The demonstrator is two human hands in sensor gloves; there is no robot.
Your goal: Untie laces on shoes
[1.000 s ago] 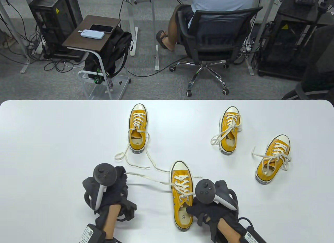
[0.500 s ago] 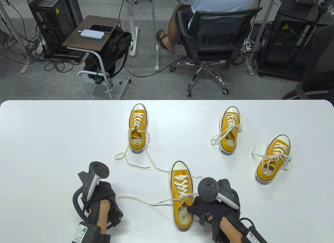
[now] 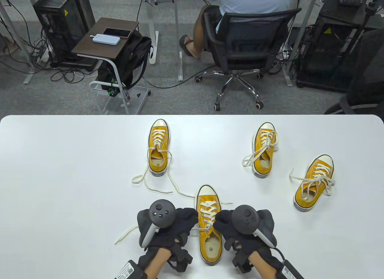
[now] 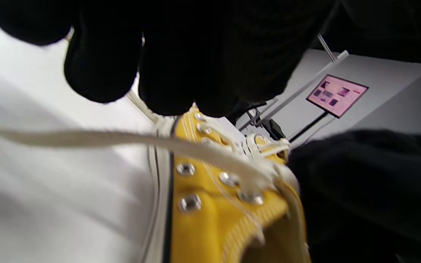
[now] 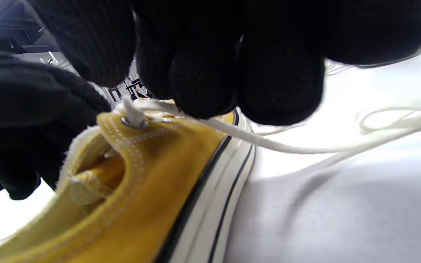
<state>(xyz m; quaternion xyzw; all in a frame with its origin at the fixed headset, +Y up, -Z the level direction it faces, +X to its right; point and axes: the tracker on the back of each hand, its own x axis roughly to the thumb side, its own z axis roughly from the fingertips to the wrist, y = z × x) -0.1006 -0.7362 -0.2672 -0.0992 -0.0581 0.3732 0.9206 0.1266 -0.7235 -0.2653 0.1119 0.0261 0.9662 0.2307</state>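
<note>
Four yellow canvas low-top sneakers with cream laces sit on the white desk. The nearest sneaker, toe pointing away from the person, lies at the near edge between the two hands. The left hand in its black sensor glove presses in against the left side of the upper; the right hand presses in on the right side, fingers curled down over the eyelet rows. The wrist views show gloved fingertips bunched just above the lacing, but whether either hand actually pinches lace I cannot tell; the contact itself is hidden.

One cream lace end trails loose across the desk to the left of this shoe, and another runs out on the right in the right wrist view, so the bow here looks already undone. My reading is that the step in hand is loosening the crossings on this shoe.

The far-left sneaker has long free lace ends spread over the desk. The far-right pair have looped laces and appear tied, so they probably come next: reach across, find a free end, pull it outward.
</note>
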